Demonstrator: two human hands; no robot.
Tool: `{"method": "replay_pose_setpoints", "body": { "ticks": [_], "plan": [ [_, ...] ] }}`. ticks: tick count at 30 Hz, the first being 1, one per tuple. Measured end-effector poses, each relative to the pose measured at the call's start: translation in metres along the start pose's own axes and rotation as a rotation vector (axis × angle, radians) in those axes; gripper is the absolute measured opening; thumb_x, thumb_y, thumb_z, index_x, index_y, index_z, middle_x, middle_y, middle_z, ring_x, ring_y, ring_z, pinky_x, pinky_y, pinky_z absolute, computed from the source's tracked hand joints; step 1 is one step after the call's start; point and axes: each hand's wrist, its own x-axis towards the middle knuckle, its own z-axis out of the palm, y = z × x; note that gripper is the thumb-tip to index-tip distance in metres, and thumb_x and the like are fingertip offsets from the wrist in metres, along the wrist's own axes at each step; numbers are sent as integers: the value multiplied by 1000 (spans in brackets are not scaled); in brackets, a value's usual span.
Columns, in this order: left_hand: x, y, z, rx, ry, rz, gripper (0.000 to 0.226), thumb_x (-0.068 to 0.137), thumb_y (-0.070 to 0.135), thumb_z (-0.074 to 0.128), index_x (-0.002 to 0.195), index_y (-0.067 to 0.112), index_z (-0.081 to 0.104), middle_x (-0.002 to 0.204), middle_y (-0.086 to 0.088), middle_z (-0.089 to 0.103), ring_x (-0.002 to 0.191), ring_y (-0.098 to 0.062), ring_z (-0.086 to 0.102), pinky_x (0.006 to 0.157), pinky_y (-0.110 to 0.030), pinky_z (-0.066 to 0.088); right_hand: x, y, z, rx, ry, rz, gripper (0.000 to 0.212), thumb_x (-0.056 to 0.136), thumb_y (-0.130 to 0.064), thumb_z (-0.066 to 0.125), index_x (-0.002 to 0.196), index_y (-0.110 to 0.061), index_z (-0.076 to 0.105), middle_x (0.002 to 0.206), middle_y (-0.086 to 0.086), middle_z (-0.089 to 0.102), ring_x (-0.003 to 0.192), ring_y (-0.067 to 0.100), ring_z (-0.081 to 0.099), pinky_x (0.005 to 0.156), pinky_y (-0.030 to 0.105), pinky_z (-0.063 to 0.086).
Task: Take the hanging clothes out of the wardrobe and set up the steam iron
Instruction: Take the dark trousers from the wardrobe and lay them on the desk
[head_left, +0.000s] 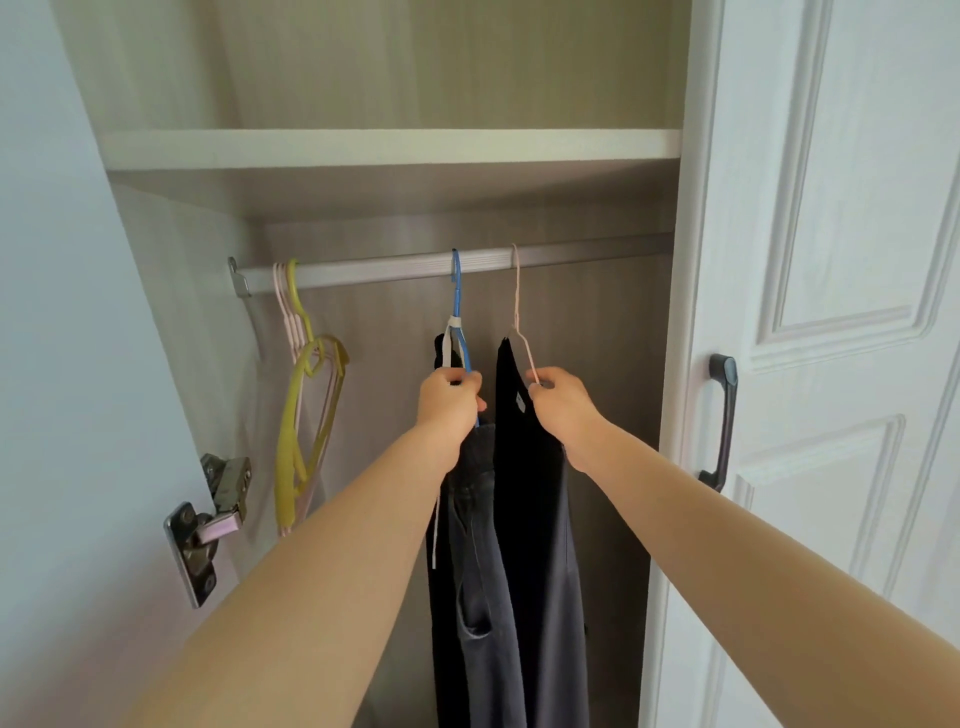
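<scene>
**Two hands on two hangers in an open wardrobe**

An open wardrobe (182, 322) fills the view, its white panelled right door (831, 208) swung out and its plain left door (62, 312) at the near edge. One shelf (389, 148) runs across the top, and one metal rail (363, 271) runs below it.

Two dark garments hang side by side from the rail, right of its middle. They are a grey-black garment (483, 571) on the left and a black garment (530, 519) just beside it on the right.

Both bare arms reach in. The left hand (449, 400) has its grip clenched round the lower neck of the one blue hanger (456, 301). The right hand (561, 405) pinches the shoulder wire of a pale pink hanger (517, 301). Both hooks are on the rail.

A bunch of empty hangers (298, 415), yellow and pale pink, hangs at the rail's left end. They overlap too much to count.

The right door has one dark door handle (724, 421), and the left door has one steel hinge (208, 525). One white drawstring (435, 530) dangles from the grey-black garment. One small white tag (520, 400) sits on the black garment, its print too small to read.
</scene>
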Motion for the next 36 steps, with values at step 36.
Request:
{"method": "replay_pose_setpoints", "body": {
  "ticks": [36],
  "plan": [
    [-52, 19, -11, -138, -53, 77, 16, 101, 17, 42, 96, 15, 57, 66, -2, 49, 63, -14, 46, 65, -26, 47, -75, -10, -21, 79, 72, -26, 25, 99, -7, 40, 119, -13, 56, 98, 0, 55, 74, 8, 50, 53, 14, 36]
  ]
}}
